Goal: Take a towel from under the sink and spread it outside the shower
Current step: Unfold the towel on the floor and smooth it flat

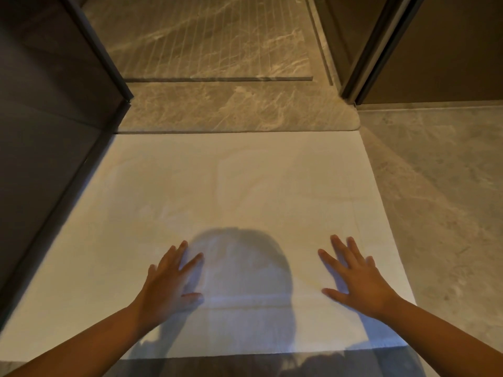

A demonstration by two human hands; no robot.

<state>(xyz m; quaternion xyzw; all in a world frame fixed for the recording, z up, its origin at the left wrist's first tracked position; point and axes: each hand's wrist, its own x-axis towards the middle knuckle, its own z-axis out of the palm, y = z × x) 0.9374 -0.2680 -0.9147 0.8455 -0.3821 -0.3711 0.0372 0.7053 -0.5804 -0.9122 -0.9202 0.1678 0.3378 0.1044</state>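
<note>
A white towel lies spread flat on the floor, its far edge against the raised marble threshold of the shower. My left hand rests palm down on the towel's near left part, fingers apart. Flat on the near right part is my right hand, fingers also spread. Neither hand grips the cloth. A shadow of a head falls on the towel between the hands.
The shower floor with grooved marble lies beyond the threshold. A dark glass panel with a dark frame stands along the left. Another dark frame rises at the right. Grey marble floor extends to the right of the towel.
</note>
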